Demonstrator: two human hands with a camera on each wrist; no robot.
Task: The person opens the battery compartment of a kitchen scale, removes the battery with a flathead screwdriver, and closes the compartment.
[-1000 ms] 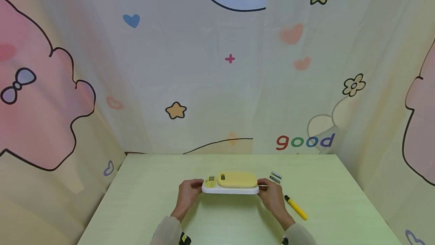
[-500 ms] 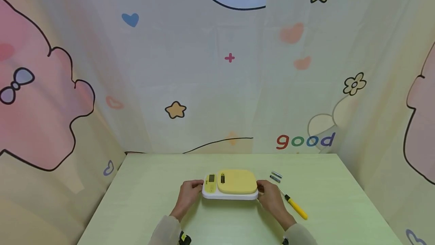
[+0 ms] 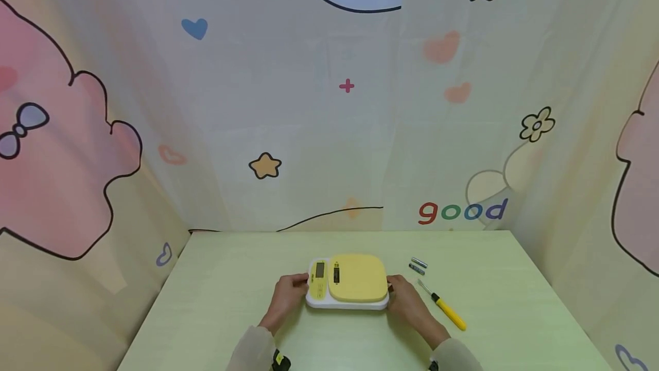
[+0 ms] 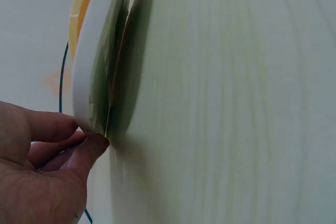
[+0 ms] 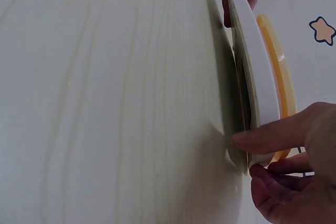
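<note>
A yellow-and-white kitchen scale (image 3: 357, 278), with a small display and buttons on its left part, is held between both hands. My left hand (image 3: 286, 298) pinches its left edge; in the left wrist view the thumb (image 4: 90, 153) lies under the rim. The right hand (image 3: 409, 301) grips the opposite edge, thumb and fingers (image 5: 275, 135) around the corner in the right wrist view. A dark shadow gap shows between the scale's underside and the table, so its near side appears slightly raised. Most of the underside is hidden.
A screwdriver (image 3: 449, 312) with a yellow and black handle lies right of the right hand. Two small batteries (image 3: 418, 266) lie behind it on the pale green table (image 3: 221, 279). A printed curtain (image 3: 309, 102) hangs behind the table.
The scale has tipped from nearly edge-on to showing its top face, and its near edge has come lower and nearer. Both hands keep their hold. More of the screwdriver shows.
</note>
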